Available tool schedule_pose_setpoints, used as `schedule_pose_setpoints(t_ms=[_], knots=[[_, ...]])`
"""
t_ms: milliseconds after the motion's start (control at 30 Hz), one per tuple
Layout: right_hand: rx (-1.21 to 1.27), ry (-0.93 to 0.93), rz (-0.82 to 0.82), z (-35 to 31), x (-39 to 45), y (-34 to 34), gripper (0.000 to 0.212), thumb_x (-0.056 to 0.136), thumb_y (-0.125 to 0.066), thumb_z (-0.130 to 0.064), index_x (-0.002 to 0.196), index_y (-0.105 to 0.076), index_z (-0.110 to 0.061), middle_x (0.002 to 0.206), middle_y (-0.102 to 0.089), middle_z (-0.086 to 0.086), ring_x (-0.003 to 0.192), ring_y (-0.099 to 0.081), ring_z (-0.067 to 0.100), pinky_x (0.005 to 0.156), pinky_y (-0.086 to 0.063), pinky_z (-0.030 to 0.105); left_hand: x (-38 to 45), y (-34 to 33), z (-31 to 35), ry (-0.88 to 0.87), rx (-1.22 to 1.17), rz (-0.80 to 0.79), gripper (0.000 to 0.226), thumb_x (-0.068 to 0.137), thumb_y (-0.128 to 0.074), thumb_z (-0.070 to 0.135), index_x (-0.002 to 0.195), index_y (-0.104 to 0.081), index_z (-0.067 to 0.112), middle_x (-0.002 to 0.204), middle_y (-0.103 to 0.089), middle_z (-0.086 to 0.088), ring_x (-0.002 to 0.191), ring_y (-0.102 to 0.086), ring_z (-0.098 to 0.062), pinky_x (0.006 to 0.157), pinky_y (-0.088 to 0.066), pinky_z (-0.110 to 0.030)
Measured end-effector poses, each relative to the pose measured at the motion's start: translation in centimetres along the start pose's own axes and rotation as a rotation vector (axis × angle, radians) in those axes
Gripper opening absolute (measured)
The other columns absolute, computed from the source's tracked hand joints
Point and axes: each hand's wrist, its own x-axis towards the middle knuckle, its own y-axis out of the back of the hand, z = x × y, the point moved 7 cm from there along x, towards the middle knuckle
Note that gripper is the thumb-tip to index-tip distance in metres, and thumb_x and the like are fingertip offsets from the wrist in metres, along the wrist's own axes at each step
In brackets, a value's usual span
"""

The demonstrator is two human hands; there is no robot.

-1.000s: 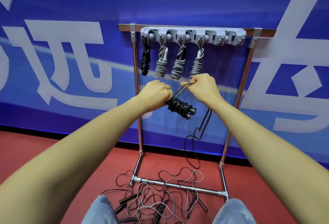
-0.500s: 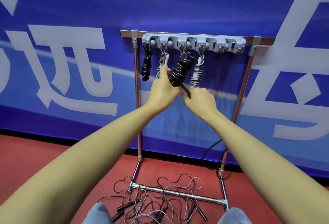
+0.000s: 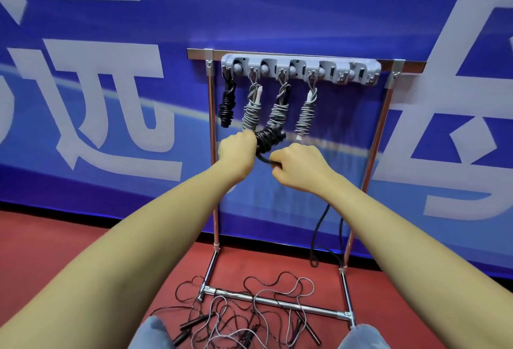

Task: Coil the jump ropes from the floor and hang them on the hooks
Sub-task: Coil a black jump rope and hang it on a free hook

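1. Your left hand (image 3: 237, 149) is curled tight round one end of the half-wound black jump-rope bundle (image 3: 268, 138), which juts out just to that hand's right.
2. Your right hand (image 3: 298, 165) sits just right of and below the bundle, fingers curled, pinching the loose black cord (image 3: 263, 157) that leads off it.
3. Below your right hand, the rest of that cord (image 3: 319, 226) hangs down to the red floor (image 3: 83, 237).
4. Straight above both hands, the grey plastic hook rail (image 3: 301, 67) on the chrome metal rack (image 3: 212, 154) carries four coiled ropes: one black (image 3: 227, 104) up and left of your left hand, then three grey ones (image 3: 252, 111), (image 3: 278, 108), (image 3: 305, 114).
5. The two hooks above and right of your right hand hold nothing.
6. Far below your hands, tangled thin ropes with black handles (image 3: 236, 318) lie across the rack's base bar.
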Motion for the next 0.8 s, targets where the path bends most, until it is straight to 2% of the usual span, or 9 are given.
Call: schedule_pose_setpoints(t_ms=[100, 200, 267, 333, 400, 500, 667, 733, 800], knots=[[-0.158, 0.067, 0.077, -0.8, 0.2, 1.1, 0.023, 0.093, -0.042, -0.018, 0.106, -0.061, -0.020, 0.099, -0.065, 0.000, 0.089, -0.060, 0.028, 0.060, -0.029, 0.030, -0.5, -0.2, 1.0, -0.198, 0.218, -0.055, 0.027, 0.084, -0.050, -0.006, 0.110, -0.049, 0.001, 0.107, -0.062, -0.012, 0.096, -0.062, -0.033, 0.056, -0.031, -0.031], [-0.147, -0.017, 0.097, -0.4, 0.5, 1.7, 0.013, 0.094, -0.043, -0.019, 0.100, -0.053, -0.014, 0.101, -0.063, 0.004, 0.088, -0.060, 0.032, 0.063, -0.029, 0.033, -0.9, -0.2, 1.5, -0.342, 0.381, -0.081, 0.021, 0.084, -0.050, -0.003, 0.104, -0.054, 0.004, 0.091, -0.060, -0.006, 0.094, -0.062, -0.030, 0.050, -0.024, -0.027], [-0.093, -0.084, 0.093, -0.2, 0.6, 1.6, 0.012, 0.091, -0.044, -0.016, 0.099, -0.051, -0.011, 0.100, -0.063, 0.008, 0.088, -0.059, 0.036, 0.064, -0.028, 0.033, -1.0, -0.6, 1.6, -0.430, 0.433, -0.120, 0.012, 0.082, -0.051, -0.004, 0.081, -0.050, 0.007, 0.079, -0.052, -0.005, 0.082, -0.058, -0.029, 0.048, -0.019, -0.025], [-0.029, -0.146, 0.092, 0.3, 0.8, 1.4, 0.017, 0.089, -0.044, -0.013, 0.102, -0.054, -0.009, 0.099, -0.063, 0.010, 0.089, -0.058, 0.037, 0.066, -0.029, 0.032, -1.1, -0.9, 1.6, -0.493, 0.390, -0.132, 0.032, 0.077, -0.053, -0.006, 0.062, -0.030, 0.011, 0.071, -0.040, -0.002, 0.073, -0.046, -0.026, 0.048, -0.015, -0.024], [0.058, -0.209, 0.093, 1.1, 0.9, 1.0, 0.020, 0.086, -0.045, -0.009, 0.101, -0.057, -0.011, 0.098, -0.063, 0.011, 0.088, -0.057, 0.037, 0.067, -0.032, 0.032, -1.8, -0.6, 2.4, -0.661, 0.360, -0.035, 0.044, 0.060, -0.068, -0.004, 0.054, -0.029, 0.013, 0.057, -0.030, 0.001, 0.058, -0.041, -0.024, 0.047, -0.016, -0.022], [0.232, -0.281, 0.082, 2.4, 1.3, 0.4, 0.012, 0.091, -0.050, -0.017, 0.096, -0.061, -0.014, 0.097, -0.065, 0.008, 0.090, -0.057, 0.031, 0.066, -0.039, 0.034, -2.7, -0.2, 2.8, -0.842, 0.229, 0.140, 0.044, 0.026, -0.082, -0.002, 0.041, -0.043, 0.013, 0.040, -0.037, -0.001, 0.032, -0.038, -0.022, 0.043, -0.022, -0.016], [0.425, -0.324, 0.040, 3.6, 1.5, 0.6, 0.033, 0.088, -0.062, -0.046, 0.077, -0.061, -0.015, 0.080, -0.063, 0.001, 0.080, -0.054, 0.021, 0.068, -0.041, 0.032, -4.0, 2.2, 2.5, -0.923, 0.001, 0.329, 0.035, 0.044, -0.077, -0.010, 0.055, -0.048, 0.009, 0.045, -0.041, -0.005, 0.038, -0.038, -0.023, 0.045, -0.028, -0.021], [0.449, -0.327, 0.065, 3.8, 1.6, 1.1, 0.035, 0.089, -0.060, -0.045, 0.075, -0.061, -0.012, 0.075, -0.060, 0.002, 0.077, -0.052, 0.023, 0.067, -0.040, 0.031, -4.1, 3.4, 2.2, -0.880, -0.187, 0.390, 0.025, 0.058, -0.070, -0.003, 0.072, -0.053, 0.009, 0.046, -0.044, -0.006, 0.039, -0.040, -0.026, 0.044, -0.031, -0.023], [0.470, -0.322, 0.087, 3.9, 1.5, 1.3, 0.023, 0.089, -0.059, -0.027, 0.073, -0.058, -0.010, 0.071, -0.056, 0.004, 0.077, -0.053, 0.029, 0.066, -0.040, 0.033, -3.6, 4.9, 1.5, -0.697, -0.396, 0.386, 0.029, 0.074, -0.067, 0.013, 0.099, -0.053, 0.010, 0.056, -0.052, -0.004, 0.049, -0.049, -0.032, 0.047, -0.032, -0.026]])
